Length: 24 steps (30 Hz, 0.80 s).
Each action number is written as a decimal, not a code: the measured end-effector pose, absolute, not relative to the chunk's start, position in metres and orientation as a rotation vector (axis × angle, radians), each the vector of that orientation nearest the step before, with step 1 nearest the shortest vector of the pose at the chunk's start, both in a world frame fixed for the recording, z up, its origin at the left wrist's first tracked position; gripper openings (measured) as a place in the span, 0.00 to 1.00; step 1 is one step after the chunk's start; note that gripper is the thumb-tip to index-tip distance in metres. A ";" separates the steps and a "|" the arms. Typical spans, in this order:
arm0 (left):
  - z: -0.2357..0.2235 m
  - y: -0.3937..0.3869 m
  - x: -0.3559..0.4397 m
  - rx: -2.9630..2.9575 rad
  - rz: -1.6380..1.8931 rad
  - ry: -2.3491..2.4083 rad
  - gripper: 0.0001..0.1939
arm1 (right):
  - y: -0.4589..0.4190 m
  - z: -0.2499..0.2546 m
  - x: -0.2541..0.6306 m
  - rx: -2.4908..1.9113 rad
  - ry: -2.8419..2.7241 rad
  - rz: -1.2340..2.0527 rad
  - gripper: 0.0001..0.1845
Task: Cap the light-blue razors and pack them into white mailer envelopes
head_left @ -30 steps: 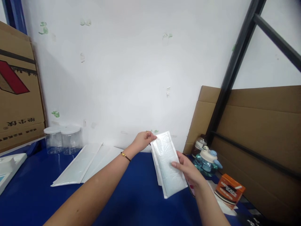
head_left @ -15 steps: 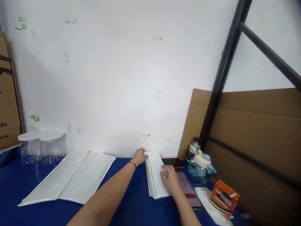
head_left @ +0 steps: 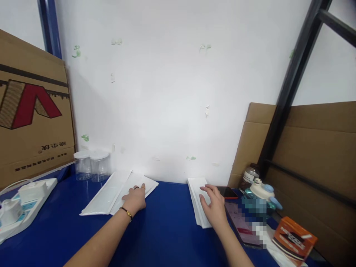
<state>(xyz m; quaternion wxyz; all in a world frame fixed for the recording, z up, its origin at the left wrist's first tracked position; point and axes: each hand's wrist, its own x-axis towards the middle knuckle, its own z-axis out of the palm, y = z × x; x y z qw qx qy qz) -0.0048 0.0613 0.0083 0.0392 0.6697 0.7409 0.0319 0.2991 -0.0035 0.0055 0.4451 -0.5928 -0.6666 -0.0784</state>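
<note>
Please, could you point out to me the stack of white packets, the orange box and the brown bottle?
Stack of white packets (head_left: 198, 197): head view, on the top packet.
Orange box (head_left: 293, 238): head view, on its printed front.
Brown bottle (head_left: 248, 177): head view, on its label.

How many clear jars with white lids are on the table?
2. The left jar stands nearest the big printed cardboard box; the right jar is close beside it, near the leftmost white mailer.
</note>
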 end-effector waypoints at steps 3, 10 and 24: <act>0.009 0.061 -0.011 2.196 0.173 2.150 0.31 | -0.004 0.012 0.276 -1.361 -1.741 -0.022 0.14; 0.046 0.061 -0.036 2.157 0.414 1.494 0.26 | 0.010 0.015 0.234 -1.214 -1.661 0.316 0.23; 0.020 -0.017 -0.004 0.859 0.181 0.359 0.49 | 0.006 0.029 0.225 -1.173 -1.259 0.428 0.19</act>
